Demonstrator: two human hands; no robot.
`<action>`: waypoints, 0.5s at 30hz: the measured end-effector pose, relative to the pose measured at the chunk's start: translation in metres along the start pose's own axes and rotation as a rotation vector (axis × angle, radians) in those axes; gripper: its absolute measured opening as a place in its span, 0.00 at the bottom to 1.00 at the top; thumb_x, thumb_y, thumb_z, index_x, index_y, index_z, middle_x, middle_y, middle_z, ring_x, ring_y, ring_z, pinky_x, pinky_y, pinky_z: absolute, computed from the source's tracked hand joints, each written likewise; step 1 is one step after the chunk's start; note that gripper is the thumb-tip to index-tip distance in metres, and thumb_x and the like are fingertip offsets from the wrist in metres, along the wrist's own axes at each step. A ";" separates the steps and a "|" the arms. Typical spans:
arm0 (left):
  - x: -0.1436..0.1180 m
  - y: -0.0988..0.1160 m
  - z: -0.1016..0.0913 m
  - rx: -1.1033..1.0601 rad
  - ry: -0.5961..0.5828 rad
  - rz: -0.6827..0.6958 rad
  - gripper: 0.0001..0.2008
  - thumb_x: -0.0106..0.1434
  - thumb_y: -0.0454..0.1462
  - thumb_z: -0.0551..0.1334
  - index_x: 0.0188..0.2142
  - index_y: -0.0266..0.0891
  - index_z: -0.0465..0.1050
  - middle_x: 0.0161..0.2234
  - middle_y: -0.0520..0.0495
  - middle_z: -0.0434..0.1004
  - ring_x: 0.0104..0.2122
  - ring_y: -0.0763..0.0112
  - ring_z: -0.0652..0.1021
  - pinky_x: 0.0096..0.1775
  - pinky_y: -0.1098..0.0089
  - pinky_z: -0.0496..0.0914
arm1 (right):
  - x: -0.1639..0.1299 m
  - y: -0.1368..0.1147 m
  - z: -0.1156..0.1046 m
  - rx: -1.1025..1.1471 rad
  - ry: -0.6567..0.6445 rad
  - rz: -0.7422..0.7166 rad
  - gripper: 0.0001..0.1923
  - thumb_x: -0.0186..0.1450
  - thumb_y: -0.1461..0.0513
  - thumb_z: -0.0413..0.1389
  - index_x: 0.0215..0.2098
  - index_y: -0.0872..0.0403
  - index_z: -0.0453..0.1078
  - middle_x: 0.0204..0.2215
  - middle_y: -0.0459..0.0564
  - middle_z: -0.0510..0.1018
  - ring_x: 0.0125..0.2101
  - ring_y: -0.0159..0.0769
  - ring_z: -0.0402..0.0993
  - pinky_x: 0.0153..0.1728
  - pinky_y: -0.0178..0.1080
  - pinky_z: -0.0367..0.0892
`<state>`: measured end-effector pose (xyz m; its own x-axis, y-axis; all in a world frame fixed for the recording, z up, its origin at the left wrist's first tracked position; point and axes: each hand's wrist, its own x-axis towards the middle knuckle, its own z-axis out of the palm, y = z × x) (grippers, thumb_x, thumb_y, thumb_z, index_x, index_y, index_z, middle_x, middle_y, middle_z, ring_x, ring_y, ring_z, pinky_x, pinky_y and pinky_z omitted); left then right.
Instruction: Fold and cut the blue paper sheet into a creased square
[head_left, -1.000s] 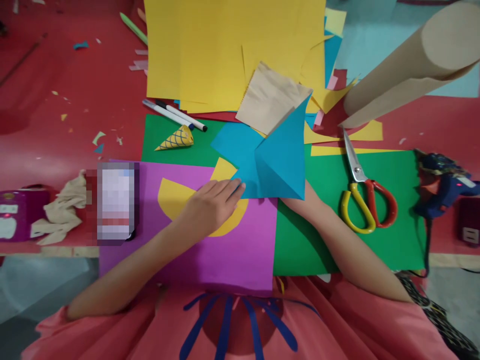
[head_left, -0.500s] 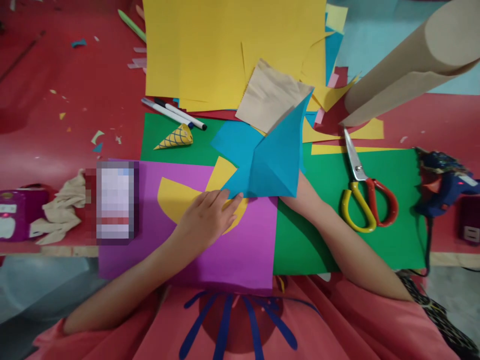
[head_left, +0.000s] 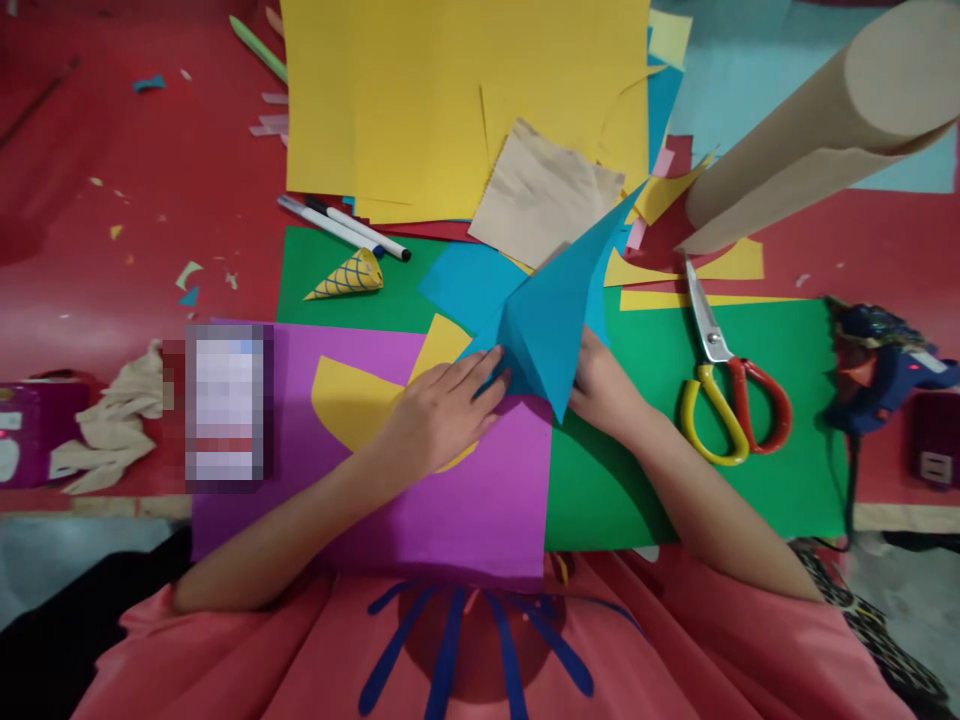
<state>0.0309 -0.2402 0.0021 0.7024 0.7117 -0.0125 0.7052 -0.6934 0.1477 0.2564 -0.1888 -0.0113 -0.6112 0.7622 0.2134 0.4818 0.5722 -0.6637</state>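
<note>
A sheet of blue paper (head_left: 551, 310) is bent up into a pointed, cone-like fold, its tip leaning to the upper right. My left hand (head_left: 450, 405) has its fingers on the paper's lower left edge, holding it. On the other side, my right hand (head_left: 607, 385) grips the fold's right edge, its fingertips partly hidden behind the paper. Yellow paper cut-outs (head_left: 349, 400) lie partly under my left hand, on a purple sheet (head_left: 480, 520). Beyond my left hand lies a small yellow cone with a blue criss-cross pattern (head_left: 345, 277).
Scissors with yellow and red handles (head_left: 716, 370) lie on the green sheet (head_left: 787, 500) at right, near a blue glue gun (head_left: 885, 385). A brown paper roll (head_left: 795, 130) stands beyond. Pens (head_left: 360, 230) and large yellow sheets (head_left: 450, 100) lie farther back; a blurred-out phone (head_left: 225, 400) is at left.
The blue paper's fold has turned and closed up more, its lower corner swinging left and downward. My left hand has slid right along its edge; my right fingers now show more beside it.
</note>
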 end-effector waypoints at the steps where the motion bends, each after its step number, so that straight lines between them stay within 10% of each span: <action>1: 0.000 -0.002 0.001 -0.024 0.007 -0.002 0.19 0.70 0.38 0.51 0.58 0.35 0.66 0.64 0.37 0.61 0.60 0.54 0.69 0.54 0.57 0.68 | 0.000 -0.002 0.000 0.007 0.002 0.004 0.14 0.70 0.61 0.45 0.43 0.53 0.72 0.45 0.58 0.78 0.52 0.49 0.72 0.58 0.60 0.62; 15: -0.007 -0.036 -0.005 -0.582 0.083 -0.174 0.11 0.66 0.36 0.55 0.45 0.40 0.74 0.44 0.42 0.79 0.48 0.57 0.77 0.53 0.59 0.70 | 0.001 -0.015 0.010 -0.023 -0.096 0.001 0.23 0.71 0.66 0.43 0.63 0.59 0.59 0.63 0.60 0.65 0.63 0.42 0.60 0.63 0.55 0.54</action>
<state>0.0003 -0.2192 0.0018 0.5552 0.8316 -0.0110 0.6242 -0.4079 0.6664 0.2422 -0.1998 -0.0086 -0.6678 0.7307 0.1421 0.4959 0.5790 -0.6472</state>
